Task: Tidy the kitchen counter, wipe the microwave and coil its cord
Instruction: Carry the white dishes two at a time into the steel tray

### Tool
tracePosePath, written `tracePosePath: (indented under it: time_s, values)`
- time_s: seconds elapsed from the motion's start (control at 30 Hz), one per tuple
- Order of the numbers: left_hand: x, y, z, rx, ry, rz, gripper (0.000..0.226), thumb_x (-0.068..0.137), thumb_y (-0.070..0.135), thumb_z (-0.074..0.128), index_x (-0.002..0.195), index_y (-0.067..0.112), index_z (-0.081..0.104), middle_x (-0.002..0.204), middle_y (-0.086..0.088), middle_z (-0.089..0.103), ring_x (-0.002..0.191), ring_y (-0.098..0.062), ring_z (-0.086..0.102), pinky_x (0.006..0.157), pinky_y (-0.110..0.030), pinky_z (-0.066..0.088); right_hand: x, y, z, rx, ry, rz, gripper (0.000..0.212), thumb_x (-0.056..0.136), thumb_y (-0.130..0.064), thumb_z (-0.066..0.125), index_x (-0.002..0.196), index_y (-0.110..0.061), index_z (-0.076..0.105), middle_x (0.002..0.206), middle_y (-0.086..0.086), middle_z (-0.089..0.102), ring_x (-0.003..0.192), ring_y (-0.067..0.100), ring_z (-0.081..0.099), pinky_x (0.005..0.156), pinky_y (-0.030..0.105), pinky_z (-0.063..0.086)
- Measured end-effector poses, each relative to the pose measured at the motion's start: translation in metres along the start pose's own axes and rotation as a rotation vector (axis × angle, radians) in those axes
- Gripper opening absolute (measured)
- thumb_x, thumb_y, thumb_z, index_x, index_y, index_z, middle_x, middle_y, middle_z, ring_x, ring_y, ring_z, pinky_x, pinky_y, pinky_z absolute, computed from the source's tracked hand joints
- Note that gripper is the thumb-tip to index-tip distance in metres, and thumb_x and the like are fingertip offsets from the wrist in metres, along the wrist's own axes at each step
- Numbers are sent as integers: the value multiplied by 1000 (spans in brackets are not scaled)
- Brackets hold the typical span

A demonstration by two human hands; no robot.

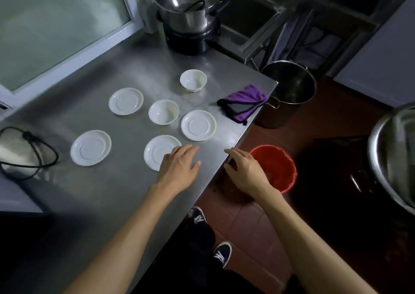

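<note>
Several white saucers lie on the steel counter [107, 188]: the nearest saucer [157, 152], one at the left [90, 147], one at the right [198, 125] and one further back [126, 101]. Two white bowls stand among them, one in the middle [163, 111] and one at the back [193, 80]. A purple cloth [243, 101] lies at the counter's right edge. A black cord [33, 145] loops on a white appliance [15, 152] at the far left. My left hand [179, 165] lies flat, fingers straight, over the nearest saucer's right rim. My right hand [244, 170] hovers at the counter's edge, fingers relaxed, holding nothing.
A steel pot [186, 4] with a black cord in it sits on a black cooker base [188, 40] at the back. On the floor to the right stand a tall steel pot [287, 91] and a red bucket [276, 168]. A large steel basin [395, 154] fills the right edge.
</note>
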State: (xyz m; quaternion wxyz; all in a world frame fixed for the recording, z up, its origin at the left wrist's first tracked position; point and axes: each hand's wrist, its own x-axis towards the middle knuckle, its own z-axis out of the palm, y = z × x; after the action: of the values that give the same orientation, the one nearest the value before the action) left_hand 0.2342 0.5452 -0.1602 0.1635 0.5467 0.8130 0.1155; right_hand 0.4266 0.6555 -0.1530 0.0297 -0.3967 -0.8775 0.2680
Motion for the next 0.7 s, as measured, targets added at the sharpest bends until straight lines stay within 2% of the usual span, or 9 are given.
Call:
tracePosePath:
  time_s: [0.2, 0.3, 0.5, 0.6, 0.7]
  values:
    - [59, -38, -4, -47, 48, -110, 53, 96, 36, 55, 145, 20, 43, 149, -1, 43, 133, -25, 42, 100, -46, 43, 84, -6, 1, -38, -76, -51, 49, 94, -25, 62, 141, -14, 52, 142, 7, 55, 131, 32, 49, 103, 52, 45]
    - [79, -55, -11, -47, 91, -141, 53, 93, 35, 58, 142, 21, 45, 144, -1, 46, 127, -28, 46, 94, -47, 44, 122, -13, 1, -46, -100, -82, 49, 93, -24, 64, 141, -14, 53, 141, 8, 56, 131, 32, 50, 103, 51, 45]
    - [111, -82, -24, -8, 102, -231, 57, 90, 35, 62, 143, 19, 45, 149, -5, 41, 131, -30, 42, 91, -48, 47, 187, -28, -8, -92, -124, -129, 49, 96, -26, 62, 143, -16, 51, 148, 9, 49, 137, 31, 43, 109, 46, 37]
    - [129, -94, -21, 18, 96, -290, 62, 90, 39, 62, 145, 19, 42, 151, -5, 37, 133, -31, 39, 92, -49, 47, 223, -29, -10, -112, -132, -153, 50, 95, -27, 64, 142, -16, 52, 150, 10, 47, 138, 34, 42, 111, 51, 37]
    - [147, -103, -14, 50, 84, -334, 68, 84, 42, 66, 144, 19, 43, 149, -7, 39, 131, -34, 42, 86, -50, 51, 260, -25, -7, -171, -147, -200, 54, 93, -31, 66, 142, -18, 50, 153, 10, 43, 141, 34, 39, 109, 57, 39]
